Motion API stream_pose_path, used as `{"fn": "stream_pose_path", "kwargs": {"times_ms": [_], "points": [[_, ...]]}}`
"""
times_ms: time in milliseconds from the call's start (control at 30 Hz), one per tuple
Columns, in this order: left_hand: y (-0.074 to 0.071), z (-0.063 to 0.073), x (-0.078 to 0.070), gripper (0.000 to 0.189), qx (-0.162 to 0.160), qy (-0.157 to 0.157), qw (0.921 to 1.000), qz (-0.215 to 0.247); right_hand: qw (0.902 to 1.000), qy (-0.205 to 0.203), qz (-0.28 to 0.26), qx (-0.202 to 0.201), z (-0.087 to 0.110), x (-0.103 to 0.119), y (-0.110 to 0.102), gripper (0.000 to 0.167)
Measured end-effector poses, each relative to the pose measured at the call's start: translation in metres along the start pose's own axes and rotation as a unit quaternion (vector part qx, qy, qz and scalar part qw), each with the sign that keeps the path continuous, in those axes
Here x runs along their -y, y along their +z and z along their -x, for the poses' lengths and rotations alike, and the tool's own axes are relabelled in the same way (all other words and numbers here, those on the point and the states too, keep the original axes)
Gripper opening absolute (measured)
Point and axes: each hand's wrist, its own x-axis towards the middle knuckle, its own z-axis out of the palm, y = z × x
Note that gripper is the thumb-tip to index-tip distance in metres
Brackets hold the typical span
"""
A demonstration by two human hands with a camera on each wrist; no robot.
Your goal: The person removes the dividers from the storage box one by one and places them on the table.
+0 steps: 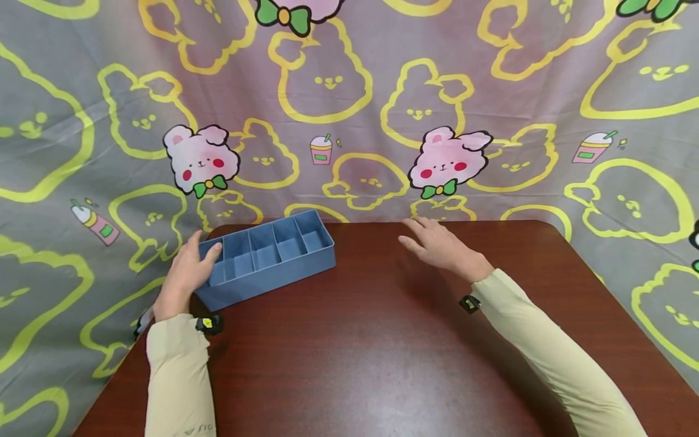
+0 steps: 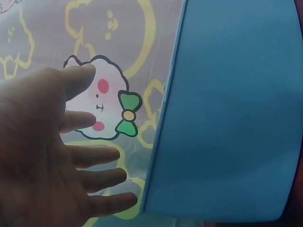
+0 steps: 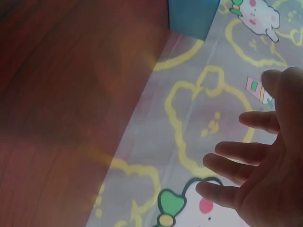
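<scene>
the left arm (image 1: 179, 376) reaches nearly straight ahead — the right arm (image 1: 548, 349) slants inward from the lower right. the left hand (image 1: 184, 274) has its fingers stretched and parted, thumb apart; the right hand (image 1: 441, 246), well apart from it — fingers extended too, thumb held clear.

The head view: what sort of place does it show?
Probably a curtained-off work corner: cartoon-print cloth hangs behind and beside a brown table, which bears a blue divided box.
</scene>
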Motion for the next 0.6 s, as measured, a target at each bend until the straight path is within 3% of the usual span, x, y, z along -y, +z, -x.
{"fn": "stream_pose_path", "kwargs": {"times_ms": [300, 600], "points": [[0.004, -0.001, 0.007, 0.082, 0.003, -0.024, 0.9997, 0.006, 0.9995, -0.025, -0.006, -0.016, -0.005, 0.013, 0.013, 0.058], [0.011, 0.0, 0.018, 0.084, 0.012, -0.052, 0.9986, 0.004, 0.9993, -0.021, -0.025, -0.017, -0.009, 0.02, 0.024, 0.055]]}}
